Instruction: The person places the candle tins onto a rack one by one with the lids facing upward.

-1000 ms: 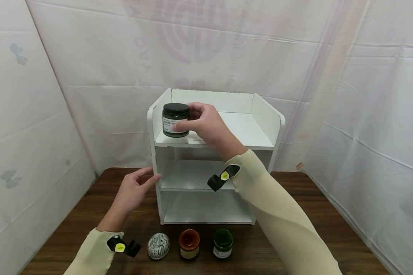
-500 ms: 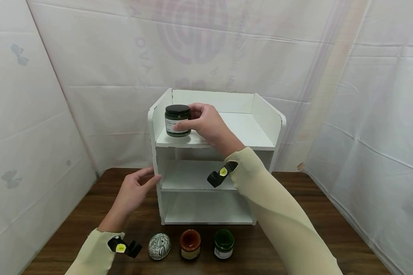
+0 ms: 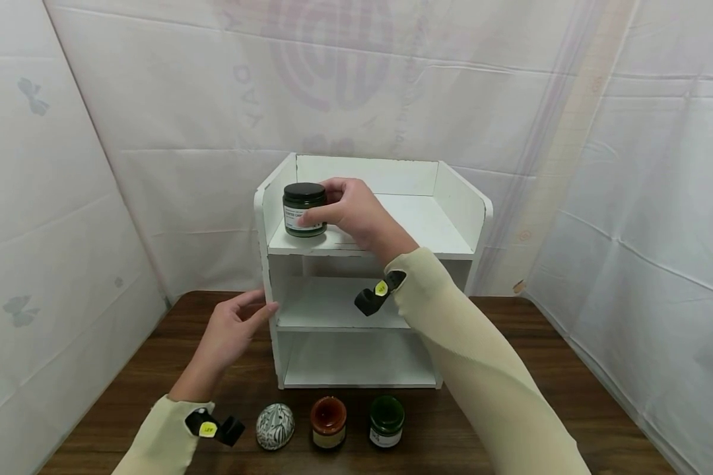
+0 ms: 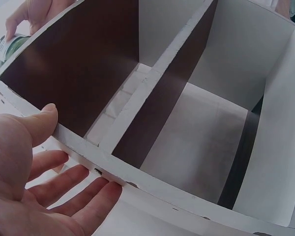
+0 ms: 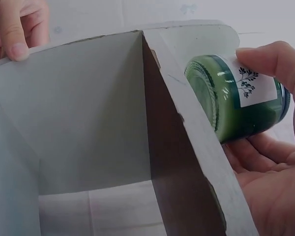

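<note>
My right hand grips a dark green candle jar with a black lid, thumb on its white label and fingers behind. The jar is upright at the left end of the top tier, its base close over the board. In the right wrist view, the candle jar shows its ribbed glass base and a plant print on the label. My left hand holds the left side panel of the white shelf. In the left wrist view, the thumb of that hand lies over the panel's edge, fingers along the outer face.
In front of the shelf, a black-and-white patterned egg-shaped object, a red-brown candle jar and a green candle jar stand in a row on the dark wooden table. White sheeting hangs behind and on both sides.
The candle jar in my right hand has come down slightly toward the top tier, and the right wrist has shifted a little up and left. My left hand keeps its place on the panel.
</note>
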`<action>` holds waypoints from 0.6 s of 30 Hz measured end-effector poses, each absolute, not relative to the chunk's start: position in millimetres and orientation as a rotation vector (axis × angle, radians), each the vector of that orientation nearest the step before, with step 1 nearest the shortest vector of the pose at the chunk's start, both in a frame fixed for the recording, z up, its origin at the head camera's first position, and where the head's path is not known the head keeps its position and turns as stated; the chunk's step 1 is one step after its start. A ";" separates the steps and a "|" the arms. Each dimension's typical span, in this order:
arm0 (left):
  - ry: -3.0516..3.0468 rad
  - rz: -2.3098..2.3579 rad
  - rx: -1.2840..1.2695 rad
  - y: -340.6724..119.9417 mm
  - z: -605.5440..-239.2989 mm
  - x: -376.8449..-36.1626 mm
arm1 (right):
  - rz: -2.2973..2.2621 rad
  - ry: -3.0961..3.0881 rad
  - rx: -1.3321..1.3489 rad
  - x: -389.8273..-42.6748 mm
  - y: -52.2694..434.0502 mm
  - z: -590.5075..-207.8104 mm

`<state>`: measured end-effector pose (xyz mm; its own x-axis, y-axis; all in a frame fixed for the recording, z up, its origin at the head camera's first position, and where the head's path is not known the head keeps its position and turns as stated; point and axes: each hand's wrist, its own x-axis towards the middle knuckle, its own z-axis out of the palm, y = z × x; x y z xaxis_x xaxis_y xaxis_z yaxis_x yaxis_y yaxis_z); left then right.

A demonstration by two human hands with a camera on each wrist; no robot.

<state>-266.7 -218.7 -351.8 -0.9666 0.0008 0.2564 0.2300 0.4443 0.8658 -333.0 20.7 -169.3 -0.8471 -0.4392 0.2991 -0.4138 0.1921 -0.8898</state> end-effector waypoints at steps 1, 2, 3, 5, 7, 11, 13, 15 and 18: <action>-2.478 -1.535 -0.199 -218.9 -352.1 -267.0 | -1.780 2.409 -0.859 -333.6 20.7 -168.8; -2.479 -1.533 -0.198 -219.0 -352.5 -267.4 | -1.775 2.409 -0.854 -334.5 20.6 -168.5; -2.481 -1.531 -0.198 -219.2 -353.1 -267.7 | -1.777 2.400 -0.849 -335.3 20.6 -168.3; -2.484 -1.536 -0.200 -219.3 -353.9 -268.2 | -1.777 2.392 -0.841 -336.5 20.8 -168.1; -2.484 -1.544 -0.200 -219.2 -354.3 -268.4 | -1.781 2.380 -0.841 -337.8 20.7 -168.3; -2.485 -1.550 -0.203 -219.5 -354.3 -269.0 | -1.770 2.374 -0.851 -339.9 20.2 -168.7; -2.484 -1.549 -0.200 -219.6 -354.2 -269.3 | -1.762 2.375 -0.851 -340.9 19.8 -168.6; -2.486 -1.547 -0.199 -219.6 -354.0 -269.2 | -1.762 2.366 -0.848 -341.9 19.7 -168.3; -2.486 -1.555 -0.196 -219.8 -354.2 -268.9 | -1.770 2.350 -0.841 -343.0 20.0 -167.9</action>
<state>-268.9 -219.8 -354.2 -0.9706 0.0051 0.2408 0.2187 0.4370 0.8725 -343.0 20.0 -167.9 -0.8460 -0.4686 0.2544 -0.3740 0.1814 -0.9095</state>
